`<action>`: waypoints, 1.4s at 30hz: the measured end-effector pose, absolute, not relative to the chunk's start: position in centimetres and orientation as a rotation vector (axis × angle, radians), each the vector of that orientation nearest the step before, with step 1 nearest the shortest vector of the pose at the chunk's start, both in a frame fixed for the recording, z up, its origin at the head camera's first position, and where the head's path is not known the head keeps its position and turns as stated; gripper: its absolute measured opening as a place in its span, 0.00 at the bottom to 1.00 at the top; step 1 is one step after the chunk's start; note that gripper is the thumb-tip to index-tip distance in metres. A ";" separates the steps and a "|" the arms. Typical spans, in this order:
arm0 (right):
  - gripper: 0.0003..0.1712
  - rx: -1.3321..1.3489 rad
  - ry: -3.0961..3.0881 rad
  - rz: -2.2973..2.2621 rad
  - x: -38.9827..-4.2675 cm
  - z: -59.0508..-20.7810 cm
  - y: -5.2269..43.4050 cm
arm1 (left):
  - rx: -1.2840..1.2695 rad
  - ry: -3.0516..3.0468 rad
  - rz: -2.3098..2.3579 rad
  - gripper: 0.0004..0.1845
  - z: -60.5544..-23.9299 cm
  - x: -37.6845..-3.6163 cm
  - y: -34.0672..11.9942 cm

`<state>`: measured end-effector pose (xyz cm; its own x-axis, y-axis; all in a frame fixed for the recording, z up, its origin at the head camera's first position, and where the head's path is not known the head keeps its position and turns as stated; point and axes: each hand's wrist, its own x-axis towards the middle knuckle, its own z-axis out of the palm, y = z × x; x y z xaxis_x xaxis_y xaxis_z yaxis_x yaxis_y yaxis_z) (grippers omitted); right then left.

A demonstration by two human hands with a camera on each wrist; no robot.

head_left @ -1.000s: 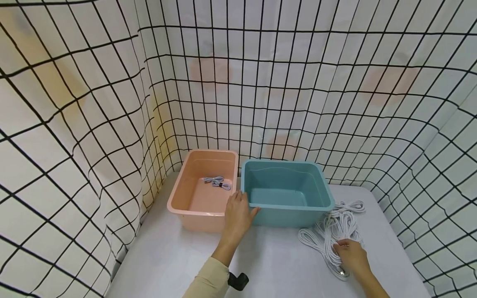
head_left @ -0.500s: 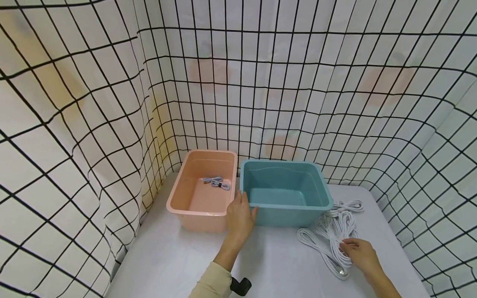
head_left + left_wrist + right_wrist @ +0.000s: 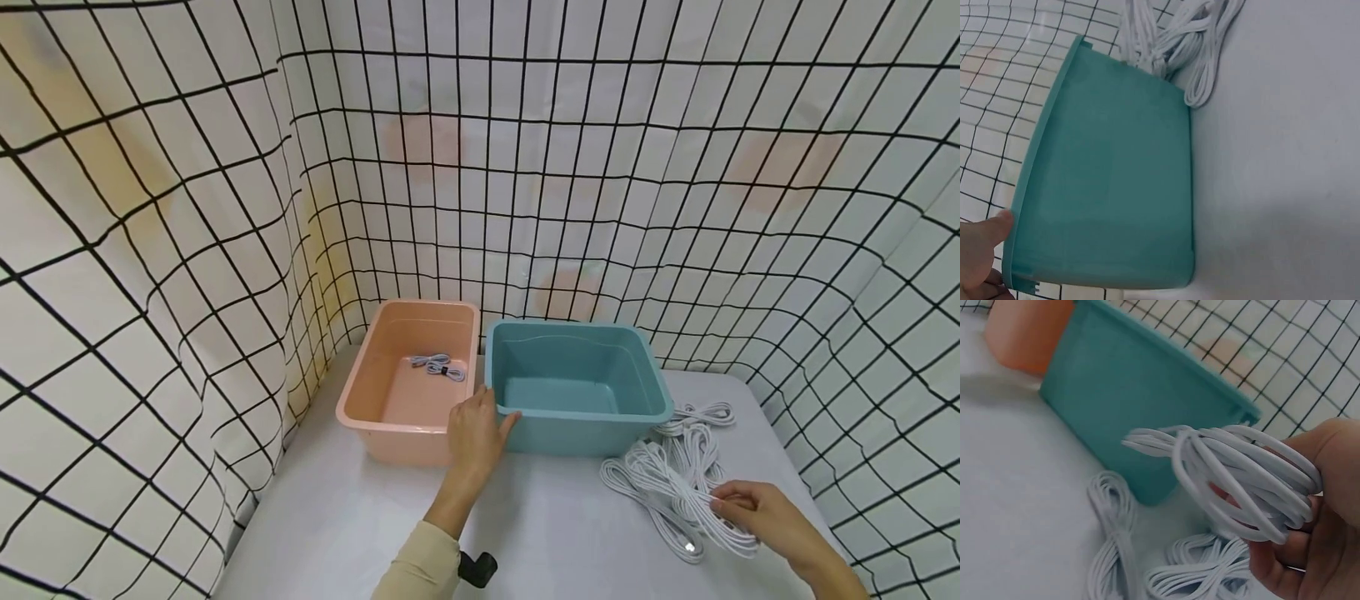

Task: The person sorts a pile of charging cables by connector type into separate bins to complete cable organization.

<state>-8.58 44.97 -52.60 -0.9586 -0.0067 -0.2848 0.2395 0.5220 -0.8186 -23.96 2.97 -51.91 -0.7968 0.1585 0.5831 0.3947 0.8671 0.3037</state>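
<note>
My left hand [image 3: 487, 408] rests against the near left corner of a teal bin [image 3: 660, 392], thumb on its rim and fingers fairly straight. The left wrist view shows that hand [image 3: 982, 247] touching the teal bin's [image 3: 1116, 187] rim. My right hand [image 3: 731, 504] grips one coil of white cable [image 3: 701, 500] at the near right of a cable pile [image 3: 675, 454] on the table. In the right wrist view the coil [image 3: 1241, 481] hangs raised from my curled right hand [image 3: 1310, 531], above more cables [image 3: 1116, 550].
A pink bin [image 3: 352, 408] stands left of the teal one, touching it, with one small bundled cable [image 3: 438, 367] inside. The teal bin holds nothing. Grid-patterned curtains enclose the light grey table [image 3: 337, 525] on three sides. A black device [image 3: 477, 568] sits at my left wrist.
My right hand has drawn right and toward me, lifting one white coil off the pile. My left hand has stayed at the teal bin's corner.
</note>
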 end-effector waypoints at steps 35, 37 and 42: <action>0.12 -0.412 2.697 -1.482 -18.2 -41.9 43.4 | -0.316 -2.575 -1.166 0.41 -52.5 -23.9 4.0; 0.13 -0.414 2.712 -1.451 -19.0 -41.4 43.0 | -0.310 -2.568 -1.177 0.41 -52.4 -23.9 4.0; 0.14 -0.420 2.709 -1.420 -20.6 -40.3 41.9 | -0.282 -2.539 -1.201 0.40 -52.5 -23.8 4.1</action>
